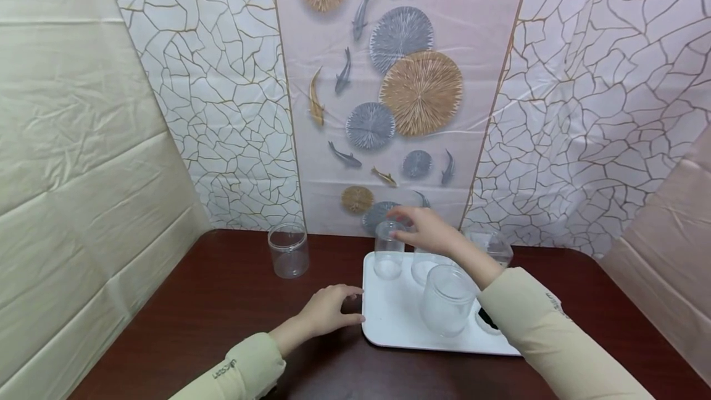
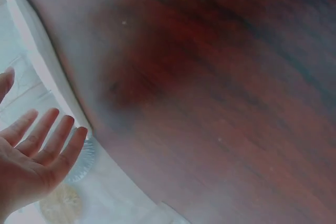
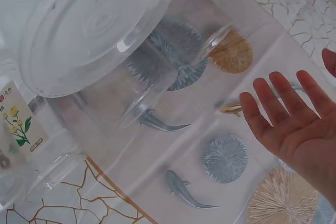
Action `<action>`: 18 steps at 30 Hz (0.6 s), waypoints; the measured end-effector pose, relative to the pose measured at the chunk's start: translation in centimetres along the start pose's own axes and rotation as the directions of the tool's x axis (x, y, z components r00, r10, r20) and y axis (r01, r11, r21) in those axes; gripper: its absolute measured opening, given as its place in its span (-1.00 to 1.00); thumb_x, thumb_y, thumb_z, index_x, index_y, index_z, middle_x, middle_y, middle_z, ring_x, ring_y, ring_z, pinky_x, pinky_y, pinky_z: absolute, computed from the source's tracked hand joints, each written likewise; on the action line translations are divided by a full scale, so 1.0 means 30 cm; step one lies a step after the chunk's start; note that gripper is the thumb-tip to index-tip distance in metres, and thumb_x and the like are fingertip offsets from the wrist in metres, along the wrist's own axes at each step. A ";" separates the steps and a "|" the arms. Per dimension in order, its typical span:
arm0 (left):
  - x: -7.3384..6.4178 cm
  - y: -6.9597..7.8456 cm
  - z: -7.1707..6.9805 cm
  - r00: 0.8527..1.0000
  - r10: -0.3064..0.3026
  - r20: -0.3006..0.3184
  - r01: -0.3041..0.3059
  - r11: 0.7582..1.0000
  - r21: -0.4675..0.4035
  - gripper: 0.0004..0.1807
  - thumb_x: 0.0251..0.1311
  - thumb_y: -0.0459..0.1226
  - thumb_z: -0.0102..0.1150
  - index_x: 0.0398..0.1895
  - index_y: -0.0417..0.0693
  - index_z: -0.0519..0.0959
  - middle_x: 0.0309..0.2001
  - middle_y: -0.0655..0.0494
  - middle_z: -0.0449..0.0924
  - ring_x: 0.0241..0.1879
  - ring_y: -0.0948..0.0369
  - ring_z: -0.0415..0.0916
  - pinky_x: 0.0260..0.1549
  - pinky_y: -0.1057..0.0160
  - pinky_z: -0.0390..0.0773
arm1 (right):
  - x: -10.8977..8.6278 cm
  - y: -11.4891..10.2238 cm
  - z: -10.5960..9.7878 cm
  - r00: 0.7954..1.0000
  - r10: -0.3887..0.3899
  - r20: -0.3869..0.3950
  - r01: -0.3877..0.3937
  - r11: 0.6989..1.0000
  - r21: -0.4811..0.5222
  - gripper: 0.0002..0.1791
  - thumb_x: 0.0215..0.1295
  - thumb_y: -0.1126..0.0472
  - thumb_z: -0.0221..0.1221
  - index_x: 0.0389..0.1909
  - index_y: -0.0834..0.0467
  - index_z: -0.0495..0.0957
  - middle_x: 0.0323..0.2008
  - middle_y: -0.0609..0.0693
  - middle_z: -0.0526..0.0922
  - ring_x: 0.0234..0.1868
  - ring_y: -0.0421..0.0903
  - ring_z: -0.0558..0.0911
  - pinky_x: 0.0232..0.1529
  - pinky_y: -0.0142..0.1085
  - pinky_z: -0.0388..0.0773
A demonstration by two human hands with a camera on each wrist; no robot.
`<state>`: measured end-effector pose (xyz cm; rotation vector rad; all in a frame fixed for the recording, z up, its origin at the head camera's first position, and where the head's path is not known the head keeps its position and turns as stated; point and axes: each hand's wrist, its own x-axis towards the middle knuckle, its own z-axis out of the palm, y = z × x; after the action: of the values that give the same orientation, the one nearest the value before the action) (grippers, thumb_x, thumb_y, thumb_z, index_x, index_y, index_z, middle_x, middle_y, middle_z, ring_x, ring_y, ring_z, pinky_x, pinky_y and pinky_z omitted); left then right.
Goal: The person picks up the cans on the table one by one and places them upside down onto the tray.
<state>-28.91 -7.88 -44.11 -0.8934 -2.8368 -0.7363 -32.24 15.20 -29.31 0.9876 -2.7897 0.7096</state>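
Observation:
My right hand is at the top of a slim clear jar, which stands upright at the back left of a white tray. Fingers spread, the right hand appears apart from the jars in the right wrist view. My left hand is at the tray's left edge, its fingertips at or against the rim. Its fingers stay extended in the left wrist view, where the hand holds nothing. A wide clear jar stands near the tray's front. Another clear jar is partly covered by the right forearm.
One clear jar stands on the dark wooden table, left of the tray. Behind the right forearm is a clear container. A black item shows beside the right sleeve. A flower-printed label appears in the right wrist view.

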 end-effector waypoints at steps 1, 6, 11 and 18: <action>-0.002 0.001 -0.007 1.000 -0.002 -0.006 0.002 0.999 -0.033 -0.50 0.05 -0.07 0.31 0.04 -0.10 0.58 -0.13 0.01 0.68 -0.11 0.14 0.63 -0.18 0.14 0.58 | -0.007 -0.003 0.000 1.000 0.003 -0.013 -0.003 1.000 0.026 -0.59 0.31 0.21 0.13 0.12 0.33 0.43 0.04 0.26 0.57 0.03 0.21 0.56 0.06 0.03 0.49; -0.018 0.003 -0.046 0.999 0.003 -0.047 -0.009 0.992 -0.128 -0.60 0.09 -0.11 0.30 -0.03 -0.10 0.61 -0.20 0.00 0.69 -0.19 0.09 0.63 -0.23 0.18 0.56 | -0.056 -0.006 0.003 0.995 0.043 -0.087 -0.028 0.985 0.167 -0.67 0.33 0.26 0.09 0.03 0.36 0.48 -0.04 0.28 0.60 0.00 0.19 0.58 0.04 0.02 0.51; -0.036 0.000 -0.084 0.994 0.010 -0.107 -0.029 0.983 -0.184 -0.67 0.11 -0.17 0.29 -0.08 -0.13 0.63 -0.21 -0.01 0.69 -0.19 0.08 0.63 -0.20 0.10 0.57 | -0.102 0.011 0.004 0.977 0.114 -0.178 -0.066 0.965 0.255 -0.74 0.33 0.27 0.10 -0.06 0.33 0.54 -0.11 0.25 0.63 -0.10 0.10 0.62 -0.08 -0.09 0.57; -0.046 -0.004 -0.134 0.978 -0.006 -0.208 -0.044 0.971 -0.234 -0.81 0.10 -0.27 0.29 -0.19 -0.05 0.65 -0.29 0.02 0.71 -0.25 0.15 0.64 -0.22 0.11 0.59 | -0.152 0.020 -0.007 0.956 0.246 -0.161 -0.132 0.849 0.512 -0.69 0.37 0.25 0.05 0.00 0.38 0.47 -0.06 0.26 0.61 -0.20 -0.27 0.60 -0.20 -0.36 0.60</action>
<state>-28.12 -10.57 -40.91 -0.8149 -2.5920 -1.1147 -29.06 18.31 -30.45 0.6296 -2.5744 1.5243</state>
